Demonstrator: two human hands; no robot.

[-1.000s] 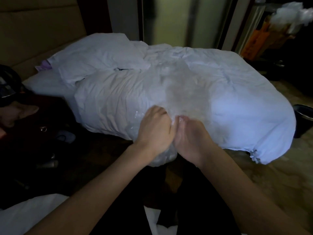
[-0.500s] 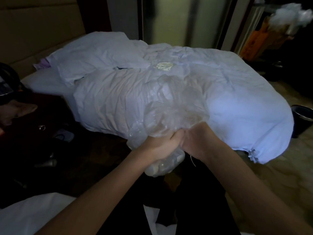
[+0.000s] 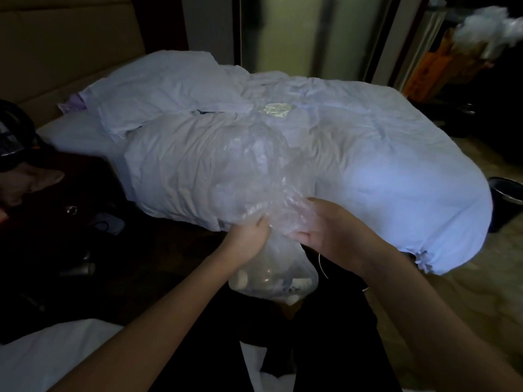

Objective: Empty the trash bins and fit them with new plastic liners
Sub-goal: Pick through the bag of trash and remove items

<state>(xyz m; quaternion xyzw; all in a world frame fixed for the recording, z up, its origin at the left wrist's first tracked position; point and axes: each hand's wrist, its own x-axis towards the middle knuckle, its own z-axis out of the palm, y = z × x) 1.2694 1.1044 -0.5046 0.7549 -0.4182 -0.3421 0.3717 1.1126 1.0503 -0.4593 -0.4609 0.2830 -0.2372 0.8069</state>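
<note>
A clear plastic trash bag (image 3: 271,275) hangs in front of me with bottles and scraps in its bottom. Its loose upper part (image 3: 254,171) billows up over the bed. My left hand (image 3: 247,236) grips the gathered neck of the bag. Just to the right, my right hand (image 3: 331,230) has spread fingers, palm against the crumpled plastic. A dark round trash bin (image 3: 506,199) stands on the floor at the far right, beyond the bed corner. A thin metal rim (image 3: 322,264) shows below the bag in the dark.
A bed with a rumpled white duvet (image 3: 368,165) and pillows (image 3: 158,89) fills the middle. A folded clear liner (image 3: 276,110) lies on the duvet. Dark clutter (image 3: 82,267) covers the floor at left. A cart with bags (image 3: 475,46) stands at the back right.
The two hands were clenched together on the bag's neck. Now the right hand has opened and moved right, and the bag's upper part has ballooned upward. The left hand has dropped slightly.
</note>
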